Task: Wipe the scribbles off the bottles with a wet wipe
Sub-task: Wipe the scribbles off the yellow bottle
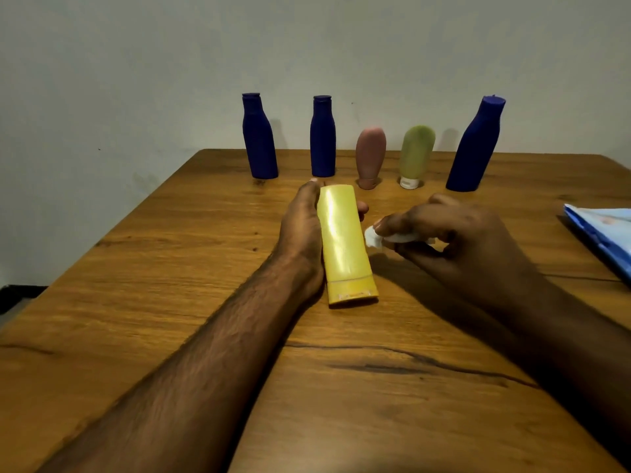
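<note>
- The brown wooden bench (170, 268) fills most of the view, with a pale wall behind it.
- Three blue bottles (259, 138) (322, 138) (474, 148) stand in a row at the back.
- A yellow bottle (345, 244) lies near the middle of the bench, cap end toward the person.
- The left hand (304, 230) has its grip curled round the yellow bottle.
- The right hand (457, 233) is just beside the bottle, its grip pinching a white wet wipe (375, 237).
- A blue pack (604, 230) lies at the right edge.
- A pink bottle (370, 155) and a green bottle (416, 153) stand cap-down between the blue ones.
</note>
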